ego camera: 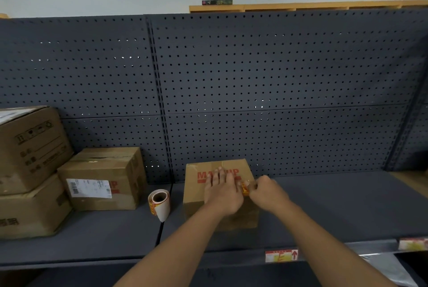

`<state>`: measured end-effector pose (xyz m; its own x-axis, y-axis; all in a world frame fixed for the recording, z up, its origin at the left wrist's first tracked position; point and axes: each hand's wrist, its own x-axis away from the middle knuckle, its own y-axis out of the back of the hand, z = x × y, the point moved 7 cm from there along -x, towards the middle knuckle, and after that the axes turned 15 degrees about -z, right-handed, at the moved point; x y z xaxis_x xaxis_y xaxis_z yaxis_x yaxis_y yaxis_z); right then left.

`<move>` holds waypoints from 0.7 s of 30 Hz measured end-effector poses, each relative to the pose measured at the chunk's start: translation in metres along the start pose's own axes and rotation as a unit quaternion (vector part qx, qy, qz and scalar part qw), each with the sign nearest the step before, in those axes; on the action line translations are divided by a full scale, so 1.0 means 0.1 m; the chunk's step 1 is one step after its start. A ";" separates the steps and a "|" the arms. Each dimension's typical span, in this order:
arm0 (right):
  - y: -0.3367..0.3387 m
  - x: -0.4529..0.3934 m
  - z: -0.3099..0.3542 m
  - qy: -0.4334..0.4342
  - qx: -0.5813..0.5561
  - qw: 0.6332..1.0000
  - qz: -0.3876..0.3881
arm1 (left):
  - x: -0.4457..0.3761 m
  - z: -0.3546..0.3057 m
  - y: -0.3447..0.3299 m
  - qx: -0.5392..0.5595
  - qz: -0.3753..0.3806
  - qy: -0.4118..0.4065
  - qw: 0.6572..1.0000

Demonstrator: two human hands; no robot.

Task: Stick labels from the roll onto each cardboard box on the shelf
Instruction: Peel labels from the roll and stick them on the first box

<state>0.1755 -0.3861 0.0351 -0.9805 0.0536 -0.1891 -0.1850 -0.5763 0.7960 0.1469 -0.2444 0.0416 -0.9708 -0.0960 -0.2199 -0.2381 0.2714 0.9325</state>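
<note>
A small cardboard box (203, 201) with red print stands mid-shelf. My left hand (223, 190) lies flat on its front face, fingers straight. My right hand (266, 190) is at the box's right edge and pinches an orange-yellow label (245, 189) against the face. The label roll (159, 203) stands on the shelf left of this box, a loose white strip hanging from it. Further left are a box with a white shipping label (102, 180), a large box (30, 147) and another box (27, 214) beneath it.
The dark shelf board (335, 205) stretches to the right of the box. A perforated grey back panel (254, 89) rises behind. Price tags (281, 256) stick to the shelf's front edge. A tan surface (414, 181) shows at far right.
</note>
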 end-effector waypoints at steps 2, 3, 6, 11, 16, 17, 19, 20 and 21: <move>-0.01 -0.02 -0.03 -0.004 -0.001 1.000 0.002 | 0.01 -0.01 -0.01 0.004 0.001 0.000 1.000; -0.02 -0.03 -0.04 -0.005 -0.001 1.000 0.001 | 0.00 -0.01 0.00 0.005 -0.001 0.001 1.000; -0.01 -0.05 -0.03 0.000 0.011 1.000 -0.001 | -0.01 -0.01 -0.01 0.012 0.000 0.002 1.000; 0.04 -0.02 0.04 -0.004 0.041 0.999 -0.009 | -0.04 0.00 0.00 0.017 -0.013 0.007 1.000; 0.07 0.05 0.11 0.012 0.045 0.999 -0.024 | -0.06 0.02 -0.02 0.024 -0.026 0.006 0.999; 0.04 0.05 0.10 0.011 0.044 0.999 -0.022 | -0.05 0.03 -0.02 0.026 -0.027 0.005 0.999; 0.02 0.04 0.08 0.011 0.045 0.999 -0.017 | -0.05 0.02 -0.01 0.027 -0.025 0.003 0.999; 0.02 0.03 0.08 0.013 0.043 0.999 -0.018 | -0.04 0.02 -0.01 0.025 -0.023 0.003 0.999; 0.03 0.02 0.09 0.014 0.039 0.999 -0.018 | -0.04 0.02 -0.01 0.022 -0.018 0.002 1.000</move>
<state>0.1720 -0.3807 0.0419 -0.9712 0.0498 -0.2329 -0.2254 -0.5088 0.8308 0.1506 -0.2429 0.0408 -0.9614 -0.1097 -0.2525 -0.2744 0.3103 0.9102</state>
